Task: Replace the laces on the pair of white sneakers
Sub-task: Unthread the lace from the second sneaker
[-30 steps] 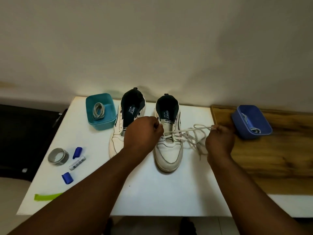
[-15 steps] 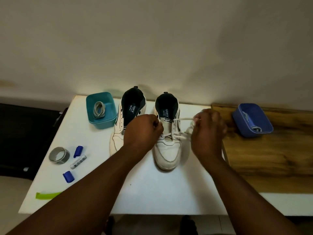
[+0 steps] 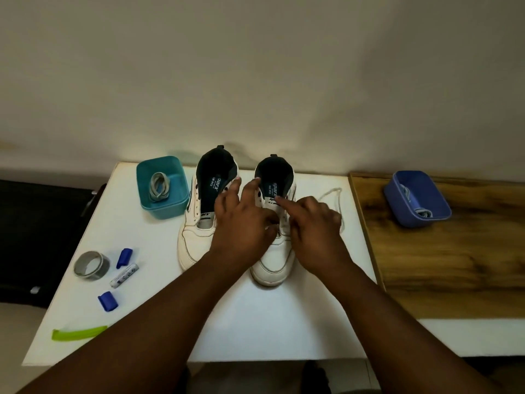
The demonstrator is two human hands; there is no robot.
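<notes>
Two white sneakers stand toe-toward-me on the white table. The left sneaker has no lace in its eyelets. My left hand lies over the lacing of the right sneaker, thumb and a bent finger pinched at the white lace and two fingers stretched toward the collar. My right hand is beside it on the same shoe, index finger out toward an upper eyelet, the other fingers curled over the lace. A loose loop of lace trails right of that hand. The eyelets under my hands are hidden.
A teal bin holding a coiled grey lace stands left of the shoes. A blue bin with another lace sits on the wooden top at the right. Tape roll, marker, two blue caps and a green strip lie front left.
My right hand came back from the far right to the right sneaker and now sits low on its lacing. My left hand opened from a fist, fingers now stretched toward the collar.
</notes>
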